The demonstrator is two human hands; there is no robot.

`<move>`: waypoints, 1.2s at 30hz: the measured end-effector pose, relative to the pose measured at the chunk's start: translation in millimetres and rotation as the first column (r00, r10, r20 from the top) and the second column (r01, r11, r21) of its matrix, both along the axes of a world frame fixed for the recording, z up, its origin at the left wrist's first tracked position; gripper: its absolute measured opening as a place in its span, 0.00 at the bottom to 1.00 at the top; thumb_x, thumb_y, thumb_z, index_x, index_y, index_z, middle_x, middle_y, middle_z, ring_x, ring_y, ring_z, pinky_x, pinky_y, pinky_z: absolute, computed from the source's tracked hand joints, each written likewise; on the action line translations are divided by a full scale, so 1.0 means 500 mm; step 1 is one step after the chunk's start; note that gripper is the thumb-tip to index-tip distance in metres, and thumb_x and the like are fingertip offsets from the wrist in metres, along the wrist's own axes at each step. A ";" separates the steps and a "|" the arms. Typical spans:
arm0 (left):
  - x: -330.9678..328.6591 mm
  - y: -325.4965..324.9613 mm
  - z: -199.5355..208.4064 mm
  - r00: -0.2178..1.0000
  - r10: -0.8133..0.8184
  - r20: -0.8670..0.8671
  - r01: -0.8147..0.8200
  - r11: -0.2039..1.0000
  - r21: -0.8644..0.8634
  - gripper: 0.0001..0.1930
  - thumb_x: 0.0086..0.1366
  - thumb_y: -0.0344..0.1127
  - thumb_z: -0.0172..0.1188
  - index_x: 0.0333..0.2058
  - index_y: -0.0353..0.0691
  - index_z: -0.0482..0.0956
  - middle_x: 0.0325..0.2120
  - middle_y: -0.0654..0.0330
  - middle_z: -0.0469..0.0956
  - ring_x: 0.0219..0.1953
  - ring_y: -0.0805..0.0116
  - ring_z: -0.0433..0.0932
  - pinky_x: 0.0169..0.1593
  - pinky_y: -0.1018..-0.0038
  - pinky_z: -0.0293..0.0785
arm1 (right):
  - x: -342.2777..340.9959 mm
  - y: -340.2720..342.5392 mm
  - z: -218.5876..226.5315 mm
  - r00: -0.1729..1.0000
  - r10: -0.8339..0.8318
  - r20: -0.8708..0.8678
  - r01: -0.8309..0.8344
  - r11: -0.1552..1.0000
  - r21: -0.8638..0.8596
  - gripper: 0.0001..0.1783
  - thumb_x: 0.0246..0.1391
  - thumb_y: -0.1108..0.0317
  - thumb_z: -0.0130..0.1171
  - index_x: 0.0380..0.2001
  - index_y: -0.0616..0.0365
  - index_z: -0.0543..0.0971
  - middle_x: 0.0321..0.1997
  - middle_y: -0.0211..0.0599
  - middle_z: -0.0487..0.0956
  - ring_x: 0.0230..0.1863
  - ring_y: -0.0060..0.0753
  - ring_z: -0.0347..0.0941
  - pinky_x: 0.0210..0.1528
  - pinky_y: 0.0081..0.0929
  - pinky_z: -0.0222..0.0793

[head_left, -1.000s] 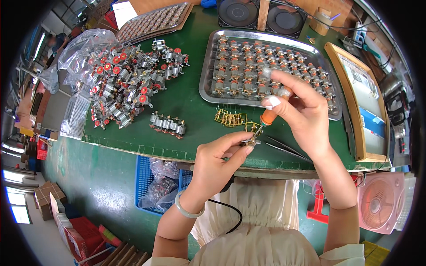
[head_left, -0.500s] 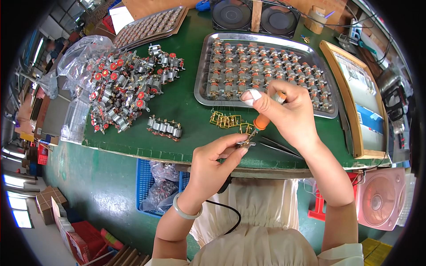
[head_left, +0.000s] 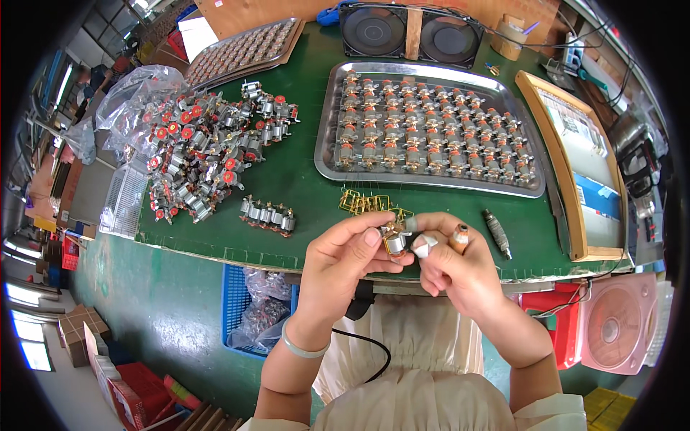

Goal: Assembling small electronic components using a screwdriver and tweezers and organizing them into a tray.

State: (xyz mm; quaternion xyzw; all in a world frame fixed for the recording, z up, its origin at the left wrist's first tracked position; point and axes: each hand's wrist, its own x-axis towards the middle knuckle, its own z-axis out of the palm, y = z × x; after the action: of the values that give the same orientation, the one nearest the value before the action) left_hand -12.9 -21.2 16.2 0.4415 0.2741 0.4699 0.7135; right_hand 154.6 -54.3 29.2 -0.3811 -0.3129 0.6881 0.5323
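My left hand (head_left: 338,262) pinches a small silver motor-like component (head_left: 396,244) with brass fittings on top and an orange-red underside. My right hand (head_left: 460,269), its thumb wrapped in white tape, meets the component from the right. Curled in that hand is a screwdriver (head_left: 460,235); only the end of its orange handle shows, and its shaft is hidden. Just beyond the fingers lie several brass wire frames (head_left: 364,202). A short row of matching silver components (head_left: 267,215) stands to the left of my left hand.
A metal tray (head_left: 327,169) holds rows of these components; another filled tray (head_left: 244,50) lies far left. Loose components (head_left: 194,147) are heaped beside a plastic bag (head_left: 136,90). A knurled metal tool (head_left: 497,233) and a wooden frame (head_left: 575,165) are at right. Two black fans (head_left: 374,30) stand behind.
My right hand has come down and turned, tilting the screwdriver away from the component. My left hand has raised the component slightly. The tweezers seen on the table before are out of sight.
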 end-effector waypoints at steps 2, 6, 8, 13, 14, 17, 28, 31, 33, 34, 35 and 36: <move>0.002 -0.001 0.001 0.993 -0.074 0.093 0.081 0.995 -0.064 0.16 0.64 0.34 0.49 0.46 0.31 0.69 0.35 0.53 0.76 0.33 0.62 0.79 0.37 0.74 0.78 | -0.007 0.003 0.000 0.998 -0.055 -0.043 0.056 0.998 0.028 0.13 0.51 0.71 0.55 0.39 0.66 0.69 0.18 0.25 0.67 0.13 0.12 0.58 0.14 0.14 0.57; 0.012 -0.007 0.002 0.996 -0.038 0.076 0.046 0.993 -0.105 0.15 0.64 0.31 0.46 0.46 0.29 0.67 0.33 0.49 0.76 0.30 0.58 0.79 0.33 0.72 0.80 | -0.013 0.008 -0.004 0.981 -0.146 -0.128 0.161 0.980 0.118 0.10 0.51 0.72 0.54 0.36 0.66 0.70 0.19 0.27 0.69 0.14 0.12 0.59 0.15 0.14 0.58; 0.014 -0.009 0.004 0.997 -0.048 0.066 0.055 0.992 -0.112 0.15 0.64 0.31 0.46 0.47 0.29 0.67 0.34 0.49 0.76 0.30 0.58 0.79 0.33 0.71 0.80 | -0.017 0.007 0.000 0.980 -0.163 -0.113 0.177 0.974 0.138 0.09 0.51 0.73 0.54 0.35 0.66 0.71 0.19 0.27 0.69 0.14 0.12 0.59 0.15 0.14 0.58; 0.013 -0.007 0.004 0.986 -0.119 0.121 0.128 0.989 -0.075 0.16 0.63 0.34 0.49 0.47 0.31 0.68 0.36 0.51 0.75 0.33 0.62 0.79 0.36 0.74 0.79 | -0.014 -0.003 -0.003 0.979 -0.177 -0.103 0.192 0.966 0.174 0.07 0.51 0.74 0.54 0.33 0.66 0.72 0.18 0.27 0.69 0.15 0.12 0.59 0.15 0.14 0.58; 0.012 -0.008 0.004 0.985 -0.123 0.120 0.131 0.989 -0.070 0.16 0.63 0.34 0.49 0.47 0.30 0.68 0.36 0.51 0.75 0.34 0.61 0.79 0.37 0.74 0.79 | -0.014 -0.004 -0.003 0.979 -0.176 -0.105 0.193 0.966 0.175 0.07 0.51 0.74 0.54 0.33 0.66 0.72 0.18 0.27 0.69 0.15 0.12 0.59 0.15 0.14 0.58; 0.018 -0.010 0.012 0.973 -0.140 0.183 0.160 0.982 -0.100 0.16 0.62 0.31 0.51 0.48 0.30 0.68 0.37 0.50 0.75 0.35 0.61 0.79 0.38 0.74 0.78 | -0.005 -0.007 -0.003 0.973 -0.193 -0.127 0.210 0.969 0.134 0.07 0.51 0.74 0.55 0.33 0.66 0.72 0.17 0.27 0.69 0.15 0.13 0.59 0.15 0.15 0.59; 0.014 -0.006 -0.002 0.996 -0.015 0.085 0.011 0.999 0.051 0.17 0.59 0.26 0.53 0.48 0.30 0.67 0.38 0.49 0.75 0.36 0.58 0.78 0.39 0.72 0.78 | 0.072 -0.018 0.007 0.747 -0.400 0.531 0.177 0.890 0.421 0.18 0.52 0.58 0.43 0.35 0.65 0.69 0.17 0.28 0.65 0.16 0.15 0.58 0.17 0.14 0.55; 0.023 -0.011 0.003 0.984 0.080 0.159 -0.080 0.997 -0.009 0.17 0.61 0.28 0.52 0.48 0.32 0.66 0.40 0.48 0.75 0.37 0.58 0.78 0.39 0.72 0.78 | 0.091 -0.029 -0.011 0.928 -0.262 0.265 0.199 0.950 0.241 0.16 0.51 0.61 0.46 0.35 0.65 0.69 0.22 0.31 0.69 0.17 0.14 0.60 0.18 0.13 0.54; 0.029 -0.014 0.012 0.975 0.159 0.157 -0.148 0.986 -0.078 0.18 0.63 0.32 0.49 0.51 0.34 0.63 0.42 0.48 0.73 0.37 0.61 0.78 0.36 0.75 0.79 | 0.063 -0.039 -0.005 0.957 -0.239 0.162 0.185 0.939 0.290 0.15 0.50 0.64 0.49 0.37 0.65 0.69 0.24 0.32 0.70 0.19 0.15 0.62 0.20 0.13 0.56; 0.032 -0.014 0.013 0.975 0.159 0.157 -0.149 0.986 -0.075 0.18 0.63 0.32 0.49 0.51 0.34 0.63 0.42 0.48 0.73 0.37 0.61 0.78 0.36 0.75 0.79 | 0.051 -0.045 -0.003 0.975 -0.214 0.058 0.182 0.923 0.338 0.15 0.48 0.68 0.51 0.38 0.65 0.68 0.26 0.34 0.71 0.21 0.16 0.64 0.21 0.13 0.59; 0.035 -0.016 0.014 0.961 0.179 0.210 -0.154 0.980 -0.128 0.18 0.63 0.32 0.48 0.51 0.34 0.62 0.42 0.49 0.73 0.37 0.62 0.78 0.37 0.76 0.79 | 0.044 -0.051 -0.004 0.966 -0.200 0.164 0.123 0.913 0.390 0.20 0.43 0.77 0.55 0.43 0.64 0.67 0.30 0.36 0.72 0.28 0.20 0.68 0.28 0.16 0.65; 0.037 -0.018 0.015 0.945 0.200 0.259 -0.156 0.971 -0.180 0.18 0.64 0.32 0.48 0.52 0.35 0.62 0.42 0.50 0.72 0.38 0.63 0.77 0.37 0.76 0.79 | 0.028 -0.060 -0.007 0.956 -0.239 0.168 0.149 0.893 0.425 0.22 0.40 0.81 0.57 0.42 0.64 0.68 0.31 0.37 0.74 0.32 0.26 0.70 0.33 0.21 0.65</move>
State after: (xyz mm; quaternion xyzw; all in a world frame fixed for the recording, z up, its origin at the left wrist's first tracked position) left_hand 5.7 -30.5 23.6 0.2874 0.2471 0.5664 0.7318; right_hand 168.8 -84.3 25.6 -0.3634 -0.4657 0.5051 0.6292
